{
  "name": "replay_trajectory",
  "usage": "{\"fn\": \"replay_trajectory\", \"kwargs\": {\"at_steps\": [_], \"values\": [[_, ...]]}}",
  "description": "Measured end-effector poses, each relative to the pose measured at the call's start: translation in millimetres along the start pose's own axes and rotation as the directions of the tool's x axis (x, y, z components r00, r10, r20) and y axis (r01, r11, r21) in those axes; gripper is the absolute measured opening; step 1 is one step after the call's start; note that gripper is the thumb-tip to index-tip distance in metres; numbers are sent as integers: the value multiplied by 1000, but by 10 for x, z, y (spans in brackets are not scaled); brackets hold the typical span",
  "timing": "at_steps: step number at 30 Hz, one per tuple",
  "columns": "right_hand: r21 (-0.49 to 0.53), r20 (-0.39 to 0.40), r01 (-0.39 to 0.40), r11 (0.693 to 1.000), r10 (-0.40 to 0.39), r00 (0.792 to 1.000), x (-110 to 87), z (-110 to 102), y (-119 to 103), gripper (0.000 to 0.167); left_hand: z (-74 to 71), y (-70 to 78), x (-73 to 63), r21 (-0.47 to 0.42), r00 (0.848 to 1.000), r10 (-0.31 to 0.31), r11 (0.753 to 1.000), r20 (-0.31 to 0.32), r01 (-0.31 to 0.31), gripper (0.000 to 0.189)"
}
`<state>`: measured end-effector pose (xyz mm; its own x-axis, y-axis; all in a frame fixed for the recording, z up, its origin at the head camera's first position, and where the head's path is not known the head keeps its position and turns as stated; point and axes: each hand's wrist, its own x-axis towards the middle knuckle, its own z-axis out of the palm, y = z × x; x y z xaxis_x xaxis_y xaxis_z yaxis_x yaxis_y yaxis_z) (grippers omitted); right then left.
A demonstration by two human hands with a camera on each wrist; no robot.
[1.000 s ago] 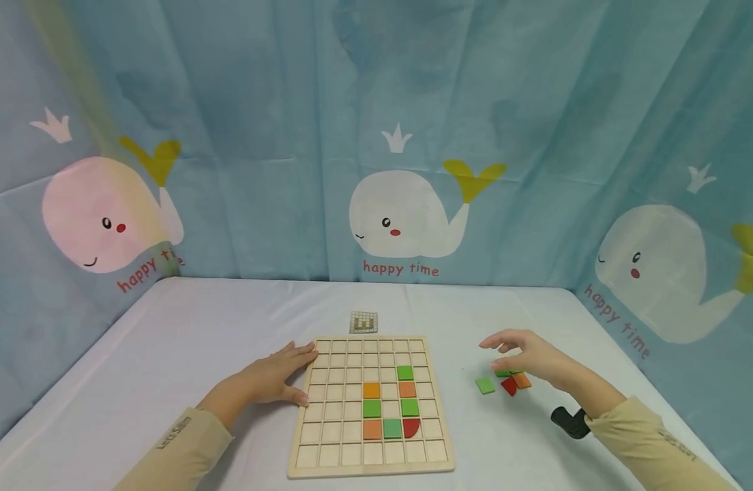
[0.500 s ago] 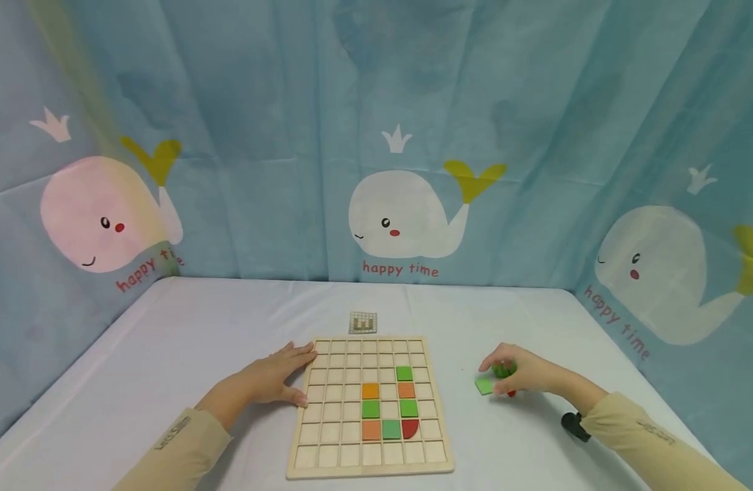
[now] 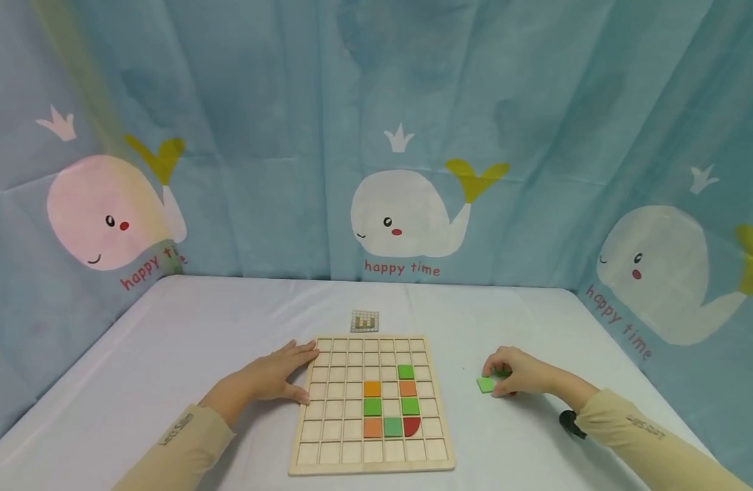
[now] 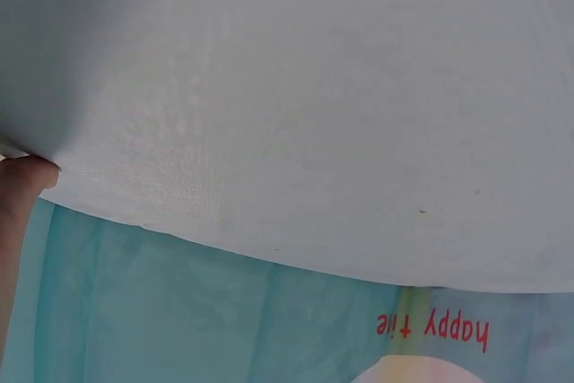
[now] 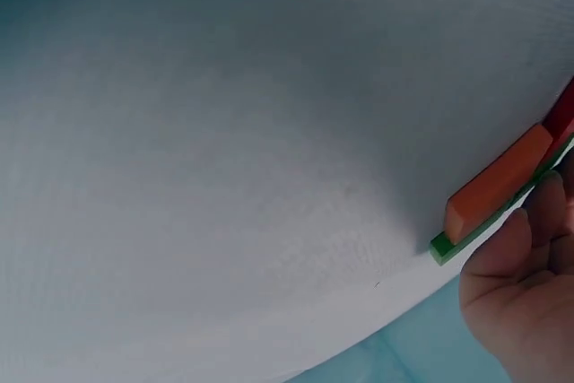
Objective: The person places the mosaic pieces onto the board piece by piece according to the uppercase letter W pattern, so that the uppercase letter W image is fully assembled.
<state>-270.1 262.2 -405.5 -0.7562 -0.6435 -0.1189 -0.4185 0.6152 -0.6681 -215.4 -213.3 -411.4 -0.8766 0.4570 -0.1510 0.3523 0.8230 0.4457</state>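
My left hand [image 3: 267, 375] rests at the left edge of a square wooden grid board [image 3: 336, 453], fingers spread, thumb on the rim. In the board's cells sit several green and orange square tiles and a red quarter-round tile [image 3: 411, 427]. To the right of the board, my right hand [image 3: 524, 374] has its fingers curled down to the table, with thumb and index finger at the edges of a light green square tile [image 3: 485, 385]. Beneath that hand, in the right wrist view, lie an orange tile [image 5: 498, 187] and a red tile [image 5: 563, 114] above a darker green tile [image 5: 441, 248], partly hidden.
A small card [image 3: 365, 321] with a grid pattern lies just beyond the board. A black object [image 3: 571, 423] shows beside the right sleeve. The white-covered table [image 3: 229, 307] is bounded by blue whale-print curtains [image 3: 278, 204].
My right hand has come down from above the loose tiles, and its fingers have closed in at the light green tile. The left hand stays at the board's edge.
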Motion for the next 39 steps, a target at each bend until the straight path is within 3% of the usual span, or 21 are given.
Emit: {"fn": "replay_trajectory", "kwargs": {"at_steps": [5,9,15,21,29,35,39], "values": [[18,-47,-34,999,35,998,7,67,-75,20,39,-11,-12,-7,1000,-3,1000,0,3,93],[128,-90,-89,988,101,991,-31,159,-199,22,126,-3,-42,-21,1000,-1,1000,16,2,92],[367,-113,-155,917,209,971,-73,232,-471,29,183,-13,-51,-24,1000,-4,1000,1,4,92],[483,-122,-163,860,250,960,24,227,-670,39,120,-23,-34,-5,1000,-5,1000,-4,5,92],[514,-159,-91,853,199,967,145,227,-941,37,66,-32,-27,6,1000,-14,1000,1,14,93],[600,-101,-77,796,171,980,241,288,-1038,32,33,-32,-14,2,1000,-7,1000,1,7,93],[605,-71,-70,793,141,987,304,328,-1078,31,11,-20,-15,7,1000,-4,1000,2,4,93]]}}
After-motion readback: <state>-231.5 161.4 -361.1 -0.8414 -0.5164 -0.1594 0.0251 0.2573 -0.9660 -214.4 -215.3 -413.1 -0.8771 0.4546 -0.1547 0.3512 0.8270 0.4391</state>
